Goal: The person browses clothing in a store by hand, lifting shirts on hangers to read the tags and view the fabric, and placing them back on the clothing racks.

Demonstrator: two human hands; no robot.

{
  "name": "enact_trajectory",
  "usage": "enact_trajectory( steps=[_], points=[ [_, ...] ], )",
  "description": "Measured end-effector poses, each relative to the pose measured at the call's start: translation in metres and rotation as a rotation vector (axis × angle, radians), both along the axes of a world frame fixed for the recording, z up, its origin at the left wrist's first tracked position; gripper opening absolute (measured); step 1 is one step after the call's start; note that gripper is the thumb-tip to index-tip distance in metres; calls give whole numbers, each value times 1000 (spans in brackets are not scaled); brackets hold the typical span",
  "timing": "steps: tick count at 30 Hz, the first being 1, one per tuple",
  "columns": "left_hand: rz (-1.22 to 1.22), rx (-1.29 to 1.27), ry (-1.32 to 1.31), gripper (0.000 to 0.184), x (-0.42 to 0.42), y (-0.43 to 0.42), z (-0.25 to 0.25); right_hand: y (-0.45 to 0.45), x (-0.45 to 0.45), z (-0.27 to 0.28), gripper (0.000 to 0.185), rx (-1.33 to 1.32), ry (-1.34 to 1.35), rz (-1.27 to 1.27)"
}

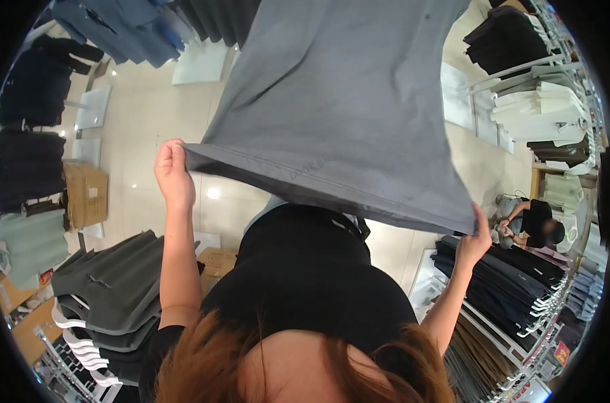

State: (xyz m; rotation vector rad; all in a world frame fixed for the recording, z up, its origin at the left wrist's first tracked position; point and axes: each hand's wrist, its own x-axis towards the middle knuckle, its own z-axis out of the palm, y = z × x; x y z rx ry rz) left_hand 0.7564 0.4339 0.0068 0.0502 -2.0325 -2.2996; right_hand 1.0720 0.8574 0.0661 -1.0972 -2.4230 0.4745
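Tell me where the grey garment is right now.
In the head view, the grey garment fills the upper middle, its near edge stretched between the left hand and the right hand, just beyond the black top.

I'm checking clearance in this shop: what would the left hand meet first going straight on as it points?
Holding the grey cloth garment by its hem, the left hand would probably meet the blue-grey hanging fabric clothes first, though depth is unclear.
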Motion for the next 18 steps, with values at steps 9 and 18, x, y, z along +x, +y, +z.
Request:
enact_trajectory(
  steps=[9,18],
  points=[
    [-69,-950,485,19,5,-19,24,12,4,19,30,-39,233,66],
    [150,-763,37,26,20,-37,-44,-16,6,-9,46,25,149,72]
  ],
)
